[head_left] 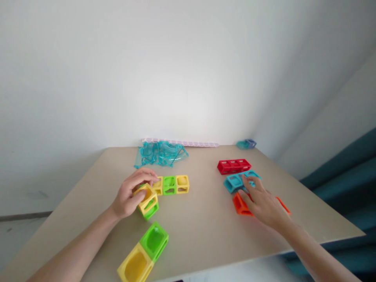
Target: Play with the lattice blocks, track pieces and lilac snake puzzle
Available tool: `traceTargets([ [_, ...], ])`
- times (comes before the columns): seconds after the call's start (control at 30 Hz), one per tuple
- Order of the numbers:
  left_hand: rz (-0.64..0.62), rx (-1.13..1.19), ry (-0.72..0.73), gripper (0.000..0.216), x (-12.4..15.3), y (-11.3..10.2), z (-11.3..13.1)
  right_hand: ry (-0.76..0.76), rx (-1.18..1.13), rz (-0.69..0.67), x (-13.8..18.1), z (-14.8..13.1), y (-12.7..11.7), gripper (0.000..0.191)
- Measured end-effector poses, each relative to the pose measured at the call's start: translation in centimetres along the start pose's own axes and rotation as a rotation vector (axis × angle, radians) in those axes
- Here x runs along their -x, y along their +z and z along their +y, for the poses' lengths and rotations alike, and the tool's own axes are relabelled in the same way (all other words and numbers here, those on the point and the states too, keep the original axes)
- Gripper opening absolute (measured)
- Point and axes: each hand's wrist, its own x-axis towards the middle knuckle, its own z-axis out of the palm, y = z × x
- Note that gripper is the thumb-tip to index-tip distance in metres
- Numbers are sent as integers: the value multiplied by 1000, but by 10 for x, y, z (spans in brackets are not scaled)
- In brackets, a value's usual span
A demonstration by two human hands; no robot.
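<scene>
My left hand (129,196) is curled round a yellow and green cube block (147,203), tilted just above the table. Right behind it lies a row of yellow, green and yellow cubes (173,184). My right hand (260,199) rests with fingers spread over an orange block (241,205), its fingertips touching a teal block (236,181). A red three-window block (234,166) lies just beyond the teal one. Near the front edge sits a yellow and green cube pair (143,254).
The beige table (202,227) stands against a white wall. At the back lie a heap of clear teal tiles (160,153), a pale pink strip (182,142) and a small teal and blue piece (246,144). A teal curtain (352,176) hangs at right.
</scene>
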Motion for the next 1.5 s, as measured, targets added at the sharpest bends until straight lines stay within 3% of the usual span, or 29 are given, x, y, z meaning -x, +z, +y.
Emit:
traceTargets([
  [0.23,-8,-6,16,27,-1,0,1,-1,-110,209,13,1,1,63],
  [0.47,-6,-7,-2,28,-1,-1,3,-263,-47,110,15,33,-10,52],
  [0.63,-18,-3,4,29,-1,-1,1,-276,-79,-64,2,44,-8,51],
  [1.03,-17,-2,-14,31,0,-1,1,-140,62,31,10,24,3,55],
  [1.23,-13,-5,-8,30,-1,-2,2,-251,71,38,1,22,2,63],
  [1.5,7,-1,-6,29,-2,0,3,-266,68,29,-19,29,12,62],
])
